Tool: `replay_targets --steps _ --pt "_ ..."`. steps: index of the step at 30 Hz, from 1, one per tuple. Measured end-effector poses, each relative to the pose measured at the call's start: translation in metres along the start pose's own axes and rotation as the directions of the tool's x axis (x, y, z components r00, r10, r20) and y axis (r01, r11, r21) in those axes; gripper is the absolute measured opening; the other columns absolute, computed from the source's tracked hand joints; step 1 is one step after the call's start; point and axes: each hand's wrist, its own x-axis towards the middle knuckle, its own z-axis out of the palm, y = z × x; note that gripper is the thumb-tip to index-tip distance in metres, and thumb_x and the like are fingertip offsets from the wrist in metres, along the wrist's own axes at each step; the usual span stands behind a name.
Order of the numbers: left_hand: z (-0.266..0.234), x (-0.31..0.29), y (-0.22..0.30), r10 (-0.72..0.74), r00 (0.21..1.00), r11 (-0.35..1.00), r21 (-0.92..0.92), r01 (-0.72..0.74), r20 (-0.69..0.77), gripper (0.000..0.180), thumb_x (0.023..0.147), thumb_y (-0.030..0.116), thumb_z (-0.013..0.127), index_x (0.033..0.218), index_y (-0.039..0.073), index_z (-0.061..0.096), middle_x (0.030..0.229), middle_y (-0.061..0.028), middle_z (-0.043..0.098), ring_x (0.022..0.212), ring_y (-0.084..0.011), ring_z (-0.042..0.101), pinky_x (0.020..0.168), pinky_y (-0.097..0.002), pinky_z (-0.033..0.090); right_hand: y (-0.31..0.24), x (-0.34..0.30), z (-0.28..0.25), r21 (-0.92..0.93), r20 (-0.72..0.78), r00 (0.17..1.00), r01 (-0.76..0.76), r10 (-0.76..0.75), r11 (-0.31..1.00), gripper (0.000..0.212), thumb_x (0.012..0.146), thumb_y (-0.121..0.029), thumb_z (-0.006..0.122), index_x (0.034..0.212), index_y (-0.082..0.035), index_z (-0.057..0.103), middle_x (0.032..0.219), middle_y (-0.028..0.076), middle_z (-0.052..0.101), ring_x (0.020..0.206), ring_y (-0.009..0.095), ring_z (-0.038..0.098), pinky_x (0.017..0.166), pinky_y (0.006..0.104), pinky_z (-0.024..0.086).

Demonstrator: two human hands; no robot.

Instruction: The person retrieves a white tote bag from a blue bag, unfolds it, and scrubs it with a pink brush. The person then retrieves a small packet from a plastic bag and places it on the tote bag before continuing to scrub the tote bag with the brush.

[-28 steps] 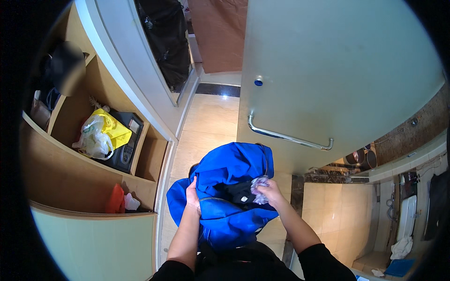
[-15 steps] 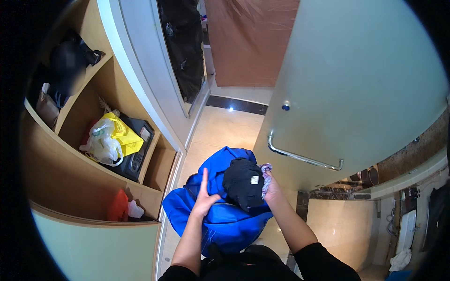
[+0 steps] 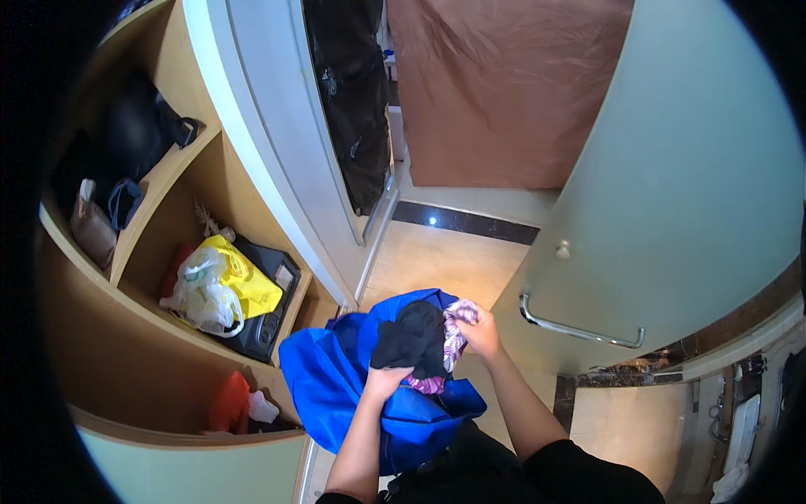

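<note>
Pressing black garment point(image 3: 413, 338) into mouth of blue bag point(image 3: 353, 378), my left hand point(image 3: 388, 385) clutching its lower edge; my right hand point(image 3: 480, 333) gripping purple patterned cloth point(image 3: 454, 329) beside it, steadying bundle at bag's upper rim

This looks like a hotel room or a home entryway, by a built-in wardrobe. On the left stand wooden cubby shelves point(image 3: 159, 277) holding a small black safe point(image 3: 267, 311) with a keypad, a yellow plastic bag point(image 3: 243, 281) and a white bag point(image 3: 201, 294). A dark garment point(image 3: 348, 92) hangs in the closet section beyond. On the right, a pale door point(image 3: 672, 210) with a metal bar handle point(image 3: 579, 329) stands open. The floor point(image 3: 437, 260) is beige tile with a dark strip, and far ahead lies brown carpet point(image 3: 504, 84).
</note>
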Motion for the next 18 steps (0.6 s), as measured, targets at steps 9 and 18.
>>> replay_targets --steps 9,18 --pt "-0.009 0.107 -0.007 0.122 0.972 0.686 0.691 -0.227 0.199 0.051 0.074 0.01 0.067 0.122 0.007 0.054 0.124 -0.0183 0.053 0.118 -0.0377 0.048 0.1 -0.0414 0.039 0.038 0.077 0.02 0.232 0.477 0.727 -0.646 0.494 0.727 0.069 0.086 0.001 0.058 0.144 -0.018 0.026 0.134 0.005 0.045 0.118 0.017 0.049 0.094 0.0303 0.043" --pt "-0.01 0.246 -0.01 0.147 0.976 0.659 0.72 -0.219 0.161 0.051 0.073 0.013 0.071 0.121 0.009 0.053 0.116 -0.0135 0.058 0.105 -0.0317 0.057 0.091 -0.0387 0.045 0.03 0.214 0.015 0.24 0.212 0.891 -0.446 0.402 0.862 0.037 0.082 0.005 0.062 0.117 -0.001 0.053 0.094 0.006 0.063 0.083 0.014 0.061 0.073 0.0291 0.052"
